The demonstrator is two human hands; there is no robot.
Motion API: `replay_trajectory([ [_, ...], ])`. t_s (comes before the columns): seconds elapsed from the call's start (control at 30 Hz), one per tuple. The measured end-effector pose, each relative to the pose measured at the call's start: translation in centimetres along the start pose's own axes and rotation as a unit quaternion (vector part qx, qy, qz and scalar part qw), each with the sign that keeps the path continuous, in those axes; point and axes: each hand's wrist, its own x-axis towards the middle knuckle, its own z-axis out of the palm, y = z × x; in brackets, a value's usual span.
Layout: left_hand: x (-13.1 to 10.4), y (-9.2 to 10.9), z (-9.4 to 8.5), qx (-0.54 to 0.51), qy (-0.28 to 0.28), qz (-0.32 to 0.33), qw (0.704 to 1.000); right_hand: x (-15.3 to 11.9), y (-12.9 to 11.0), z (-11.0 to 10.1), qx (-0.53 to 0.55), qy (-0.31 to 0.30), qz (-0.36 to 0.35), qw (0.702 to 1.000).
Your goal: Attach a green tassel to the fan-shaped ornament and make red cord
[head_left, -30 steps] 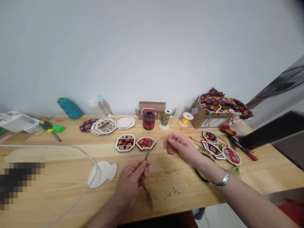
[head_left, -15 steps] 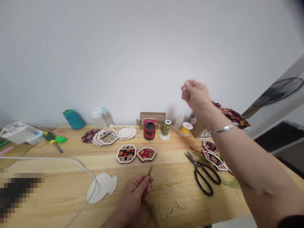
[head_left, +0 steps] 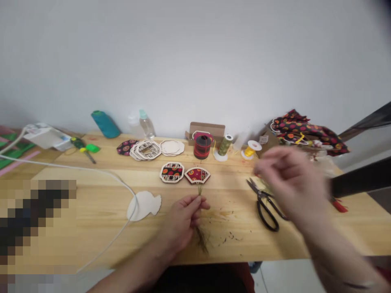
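Observation:
My left hand pinches a bundle of thin olive-green threads low over the table. A short tuft of the bundle sticks up past the fingertips, and the loose strands hang below. My right hand, smeared by motion, is in the air on the right with its fingers curled together; what they hold is too blurred to make out. Black-handled scissors lie partly behind it, blades spread. Just beyond my left hand are a fan-shaped wooden-framed piece and an octagonal piece, both with patterned fabric.
Spools of red-black cord, green thread and yellow cord stand near the wall. Wooden frames are stacked at the back left. A white cable crosses a pale cutout. Patterned fabric fills the right corner.
My right hand has come down from high in front of the wall, toward the table on the right. My left hand keeps its pinch on the threads. The view has tilted down and shifted.

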Motion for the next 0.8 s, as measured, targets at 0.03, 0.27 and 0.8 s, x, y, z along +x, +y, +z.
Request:
replay_trajectory([
  [0.03,-0.1,0.0,0.2,-0.008,-0.002,-0.009,1.0,-1.7,1.0,1.1,-0.019,-0.019,0.008,1.0],
  [0.27,-0.4,-0.6,0.7,-0.022,-0.035,-0.04,0.998,-9.7,5.5,7.1,-0.152,-0.081,-0.06,0.983],
  [0.8,-0.1,-0.4,1.0,-0.029,-0.015,-0.013,0.999,-11.1,6.5,6.6,-0.068,-0.083,0.036,0.994],
])
